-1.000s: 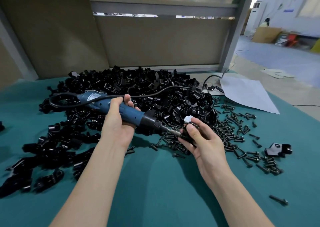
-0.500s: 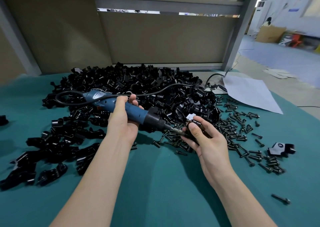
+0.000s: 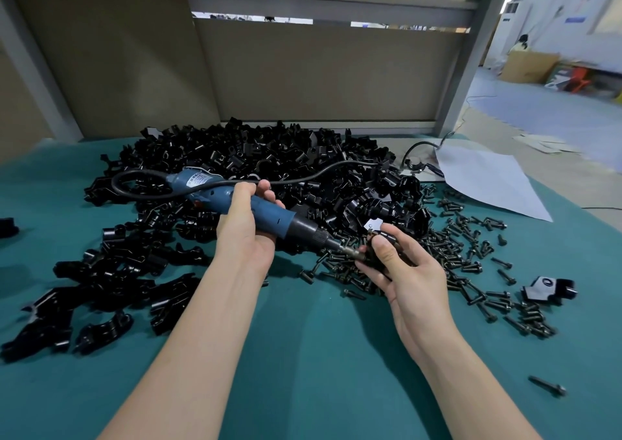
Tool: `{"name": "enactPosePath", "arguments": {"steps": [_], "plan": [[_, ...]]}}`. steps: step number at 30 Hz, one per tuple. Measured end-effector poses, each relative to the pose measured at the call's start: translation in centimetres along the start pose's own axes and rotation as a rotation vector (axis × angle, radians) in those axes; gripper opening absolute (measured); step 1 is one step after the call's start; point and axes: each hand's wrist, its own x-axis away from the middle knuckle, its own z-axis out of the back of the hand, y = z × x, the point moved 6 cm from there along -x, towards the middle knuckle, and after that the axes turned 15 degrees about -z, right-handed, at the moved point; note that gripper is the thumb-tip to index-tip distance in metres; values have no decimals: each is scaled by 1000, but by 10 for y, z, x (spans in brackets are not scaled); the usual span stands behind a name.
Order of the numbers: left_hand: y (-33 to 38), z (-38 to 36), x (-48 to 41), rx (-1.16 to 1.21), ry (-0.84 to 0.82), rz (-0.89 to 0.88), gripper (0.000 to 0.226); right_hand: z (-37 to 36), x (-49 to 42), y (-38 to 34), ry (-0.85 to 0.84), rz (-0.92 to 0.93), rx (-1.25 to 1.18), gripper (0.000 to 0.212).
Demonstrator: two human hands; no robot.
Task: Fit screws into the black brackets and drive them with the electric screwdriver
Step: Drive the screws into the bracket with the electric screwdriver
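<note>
My left hand [image 3: 244, 229] grips the blue electric screwdriver [image 3: 269, 216] around its body, the black nose pointing right and slightly down. Its metal bit [image 3: 348, 253] meets a small black bracket [image 3: 377, 254] that my right hand [image 3: 404, 273] pinches between thumb and fingers; the fingers hide most of the bracket. Behind both hands lies a big heap of black brackets [image 3: 262, 167]. Loose black screws [image 3: 471, 258] are scattered to the right of my right hand.
The teal table mat [image 3: 319, 355] spreads toward me. The screwdriver's black cable [image 3: 336, 167] loops over the heap toward the back right. A white sheet [image 3: 488, 180] lies at the right rear, one separate bracket [image 3: 548, 290] at the right, a lone screw [image 3: 547, 385] near the front.
Both hands stay together with the bit on the bracket; they sit slightly lower in view, as the camera has tilted a little. Nothing was let go.
</note>
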Motion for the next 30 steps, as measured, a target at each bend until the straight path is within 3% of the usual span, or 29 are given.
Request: {"name": "enactPosePath", "arguments": {"steps": [30], "plan": [[-2,-2,-1,0,-41,-9,6,1,1,3,43,-59,-16,41]]}}
